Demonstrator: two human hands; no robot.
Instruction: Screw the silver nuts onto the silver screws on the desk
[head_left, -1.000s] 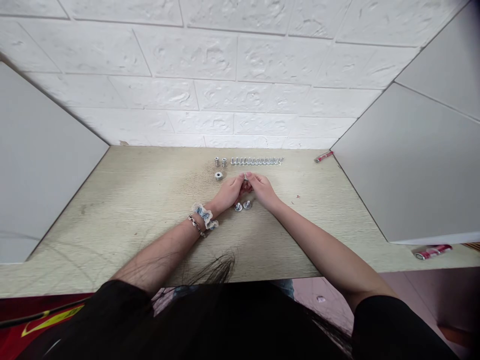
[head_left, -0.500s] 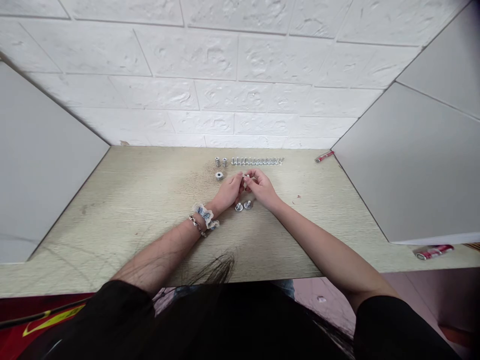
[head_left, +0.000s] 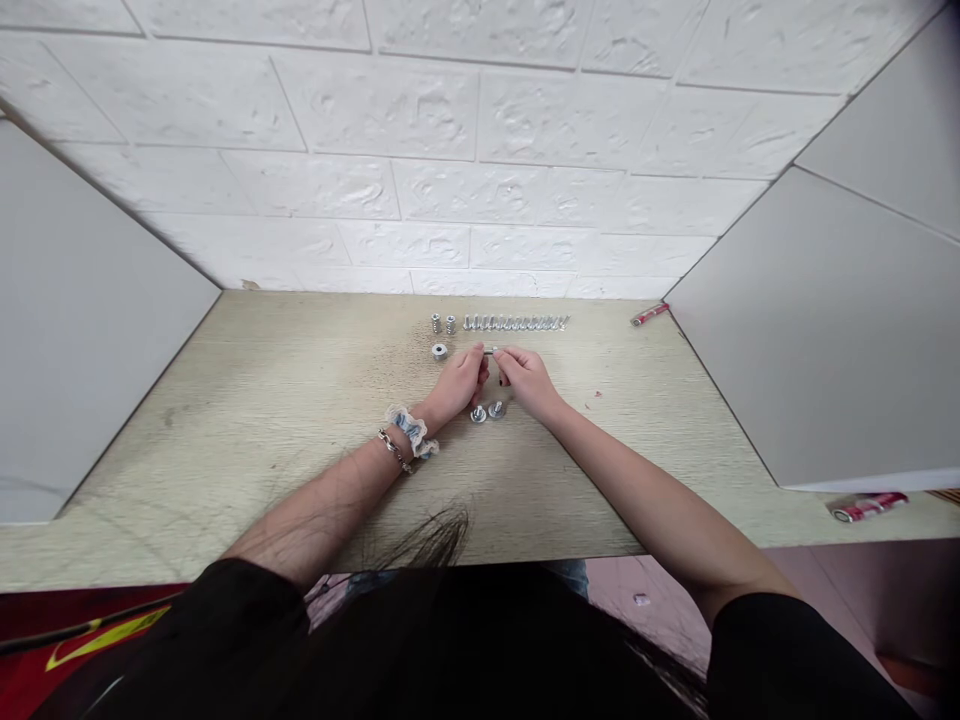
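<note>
My left hand (head_left: 459, 383) and my right hand (head_left: 528, 384) meet over the middle of the table, fingers pinched on opposite ends of a small silver bolt (head_left: 490, 351). Only its short shaft shows between my fingertips; both ends are hidden. Just below my hands, two bolts with wide washers (head_left: 487, 411) stand shaft up. Left of my left fingertips lies a thick round metal washer or nut (head_left: 439, 352) with a dark hole. Farther back stand two ribbed metal pieces (head_left: 442, 324), beside a row of several silver bolts (head_left: 516, 323).
A white brick-patterned wall (head_left: 435, 190) closes off the back of the wooden table (head_left: 285, 400). Grey panels stand at the left (head_left: 97, 340) and right (head_left: 795, 360). Red batteries lie at the back right (head_left: 649, 315) and front right (head_left: 870, 506). Reddish specks (head_left: 401, 360) are scattered left of the washer.
My right hand has moved slightly right, away from my left, so more of the bolt's shaft shows between my fingers. The parts on the table have not moved.
</note>
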